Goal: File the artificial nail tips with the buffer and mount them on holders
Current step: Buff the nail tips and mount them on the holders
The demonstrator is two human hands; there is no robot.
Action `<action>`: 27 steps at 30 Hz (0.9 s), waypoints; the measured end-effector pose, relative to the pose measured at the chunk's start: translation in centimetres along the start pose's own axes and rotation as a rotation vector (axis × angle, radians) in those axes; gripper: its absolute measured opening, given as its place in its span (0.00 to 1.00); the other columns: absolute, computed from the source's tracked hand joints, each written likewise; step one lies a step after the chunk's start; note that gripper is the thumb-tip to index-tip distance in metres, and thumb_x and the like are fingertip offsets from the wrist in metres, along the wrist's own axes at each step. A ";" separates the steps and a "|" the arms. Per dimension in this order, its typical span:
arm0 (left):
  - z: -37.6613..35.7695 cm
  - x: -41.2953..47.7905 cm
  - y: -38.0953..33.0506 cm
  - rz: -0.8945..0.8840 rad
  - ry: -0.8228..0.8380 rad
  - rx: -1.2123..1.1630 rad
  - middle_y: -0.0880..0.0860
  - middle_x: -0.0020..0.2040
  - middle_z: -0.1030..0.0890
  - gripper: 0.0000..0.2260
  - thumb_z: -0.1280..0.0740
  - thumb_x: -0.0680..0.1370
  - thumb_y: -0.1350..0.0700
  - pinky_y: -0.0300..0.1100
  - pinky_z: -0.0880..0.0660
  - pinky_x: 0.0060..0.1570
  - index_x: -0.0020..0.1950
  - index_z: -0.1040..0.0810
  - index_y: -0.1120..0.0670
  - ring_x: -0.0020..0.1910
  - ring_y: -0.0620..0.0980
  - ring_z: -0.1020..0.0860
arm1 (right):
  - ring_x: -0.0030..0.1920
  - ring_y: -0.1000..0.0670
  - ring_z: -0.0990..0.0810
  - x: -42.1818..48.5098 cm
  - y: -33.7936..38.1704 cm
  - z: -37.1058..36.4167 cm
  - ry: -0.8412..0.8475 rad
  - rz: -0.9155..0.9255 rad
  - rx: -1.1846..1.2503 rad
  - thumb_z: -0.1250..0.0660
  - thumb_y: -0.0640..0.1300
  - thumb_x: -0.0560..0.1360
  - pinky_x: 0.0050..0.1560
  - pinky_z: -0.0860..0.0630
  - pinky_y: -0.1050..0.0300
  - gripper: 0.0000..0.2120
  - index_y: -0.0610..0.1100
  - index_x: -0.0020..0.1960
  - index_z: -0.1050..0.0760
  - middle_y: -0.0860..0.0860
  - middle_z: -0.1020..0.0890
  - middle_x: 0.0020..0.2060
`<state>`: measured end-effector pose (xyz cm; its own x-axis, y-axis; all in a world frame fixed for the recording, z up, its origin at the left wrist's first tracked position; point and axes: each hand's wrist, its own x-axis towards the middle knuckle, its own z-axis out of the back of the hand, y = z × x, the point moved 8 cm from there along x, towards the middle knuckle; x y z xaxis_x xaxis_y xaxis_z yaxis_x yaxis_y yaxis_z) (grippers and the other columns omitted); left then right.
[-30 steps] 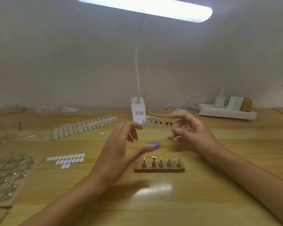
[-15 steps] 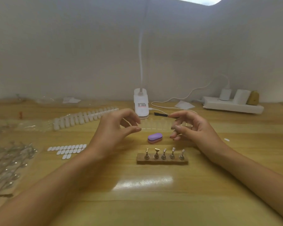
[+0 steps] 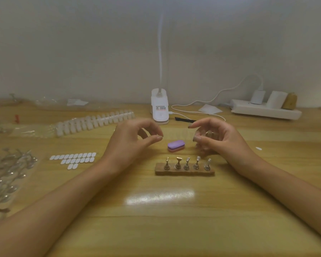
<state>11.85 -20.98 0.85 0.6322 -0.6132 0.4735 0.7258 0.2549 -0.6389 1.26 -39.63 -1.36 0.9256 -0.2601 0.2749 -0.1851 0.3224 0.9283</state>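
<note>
- wooden table [image 3: 156, 229], white wall [image 3: 82, 52]; label [image 3: 160, 107] on lamp [image 3: 159, 115] too blurred to read.
- five holders [image 3: 186, 164] on one block [image 3: 183, 172]; one purple buffer [image 3: 176, 145] just behind.
- left hand [image 3: 130, 143] and right hand [image 3: 220, 140] each pinch an end of one clear tip strip [image 3: 180, 134] above it.

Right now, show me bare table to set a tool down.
Free: the table nearer than the holder block, between the forearms, and right of it toward the power strip. Crowded: the left, with sticker tabs, nail tips, bags; left hand and right hand hold a clear strip by the buffer.
</note>
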 end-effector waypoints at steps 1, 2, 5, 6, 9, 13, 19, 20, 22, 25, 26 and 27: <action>-0.1 0.0 -0.1 -0.010 0.006 0.004 0.42 0.41 0.17 0.04 0.24 0.73 0.56 0.27 0.31 0.37 0.43 0.17 0.46 0.41 0.39 0.21 | 0.39 0.50 0.16 0.0 0.0 0.1 -0.008 0.006 -0.002 0.29 0.37 0.75 0.38 0.17 0.55 0.11 0.47 0.56 0.19 0.52 0.19 0.41; -0.2 -0.1 -0.2 -0.016 0.014 0.015 0.42 0.42 0.17 0.04 0.25 0.73 0.55 0.28 0.31 0.38 0.44 0.17 0.46 0.41 0.39 0.21 | 0.39 0.51 0.16 0.0 0.0 0.1 -0.012 0.008 0.004 0.29 0.36 0.75 0.39 0.16 0.54 0.11 0.47 0.55 0.19 0.52 0.19 0.40; -0.6 -0.3 -0.7 -0.050 0.033 0.065 0.41 0.43 0.18 0.07 0.26 0.74 0.52 0.45 0.25 0.49 0.50 0.19 0.45 0.42 0.40 0.20 | 0.39 0.50 0.16 0.0 0.0 -0.1 0.000 0.006 0.037 0.29 0.35 0.75 0.39 0.16 0.54 0.10 0.43 0.55 0.19 0.49 0.20 0.39; -0.7 -0.4 -1.0 -0.065 0.029 0.101 0.41 0.43 0.18 0.07 0.26 0.73 0.50 0.50 0.25 0.53 0.50 0.19 0.44 0.43 0.41 0.20 | 0.39 0.50 0.16 0.0 0.0 -0.2 0.006 0.013 0.038 0.29 0.35 0.75 0.39 0.16 0.54 0.09 0.42 0.55 0.19 0.48 0.20 0.39; -1.0 -0.4 -1.7 -0.086 -0.007 0.239 0.38 0.44 0.19 0.07 0.27 0.72 0.44 0.46 0.35 0.54 0.47 0.21 0.41 0.44 0.39 0.22 | 0.38 0.49 0.16 0.0 0.4 -0.4 0.018 0.041 0.017 0.28 0.35 0.74 0.40 0.16 0.54 0.10 0.41 0.55 0.19 0.48 0.21 0.38; -1.4 -0.1 -2.3 -0.090 -0.012 0.236 0.37 0.45 0.19 0.06 0.28 0.73 0.43 0.43 0.43 0.49 0.47 0.21 0.41 0.45 0.35 0.24 | 0.38 0.48 0.16 0.0 0.5 -0.7 0.036 0.061 0.014 0.28 0.33 0.74 0.39 0.17 0.56 0.10 0.40 0.54 0.20 0.48 0.20 0.37; -1.6 0.1 -3.3 -0.134 -0.012 0.212 0.37 0.44 0.19 0.05 0.28 0.74 0.44 0.43 0.42 0.51 0.43 0.21 0.43 0.45 0.36 0.24 | 0.38 0.45 0.14 -0.1 1.2 -1.4 0.072 0.126 -0.104 0.28 0.33 0.74 0.38 0.17 0.52 0.08 0.42 0.51 0.20 0.49 0.18 0.36; -1.6 0.1 -3.4 -0.136 -0.010 0.208 0.37 0.44 0.19 0.05 0.28 0.74 0.44 0.43 0.42 0.51 0.43 0.21 0.43 0.45 0.36 0.24 | 0.38 0.45 0.14 -0.1 1.3 -1.5 0.074 0.127 -0.113 0.27 0.33 0.74 0.38 0.16 0.49 0.08 0.42 0.51 0.20 0.49 0.18 0.36; -1.7 0.0 -3.7 -0.149 -0.007 0.211 0.38 0.43 0.20 0.06 0.27 0.73 0.44 0.44 0.42 0.51 0.43 0.21 0.43 0.45 0.36 0.24 | 0.38 0.44 0.14 0.1 1.3 -1.6 0.076 0.123 -0.116 0.27 0.35 0.74 0.39 0.17 0.45 0.07 0.43 0.49 0.20 0.48 0.18 0.38; -1.6 -0.3 -4.8 -0.246 -0.019 0.262 0.39 0.45 0.21 0.07 0.25 0.72 0.47 0.48 0.40 0.53 0.41 0.22 0.44 0.48 0.40 0.24 | 0.37 0.44 0.14 0.2 1.3 -1.8 0.079 0.098 -0.089 0.26 0.38 0.73 0.38 0.18 0.48 0.04 0.44 0.47 0.20 0.44 0.17 0.39; -1.6 -0.4 -5.5 -0.316 -0.032 0.313 0.40 0.46 0.21 0.07 0.25 0.72 0.48 0.48 0.39 0.52 0.41 0.22 0.45 0.49 0.43 0.23 | 0.36 0.45 0.15 0.2 1.2 -1.8 0.079 0.087 -0.092 0.26 0.39 0.73 0.36 0.18 0.51 0.04 0.44 0.47 0.20 0.43 0.17 0.38; -1.5 -0.6 -6.3 -0.402 -0.055 0.394 0.41 0.47 0.20 0.06 0.24 0.72 0.50 0.48 0.38 0.51 0.40 0.21 0.46 0.49 0.47 0.22 | 0.35 0.47 0.15 0.3 1.1 -1.8 0.076 0.074 -0.097 0.26 0.39 0.74 0.34 0.20 0.54 0.04 0.44 0.47 0.19 0.44 0.17 0.36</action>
<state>6.49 -23.32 3.62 0.2905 -0.6826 0.6706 0.9522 0.2754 -0.1321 1.89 -37.73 -0.71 0.9336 -0.1636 0.3188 -0.2247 0.4258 0.8765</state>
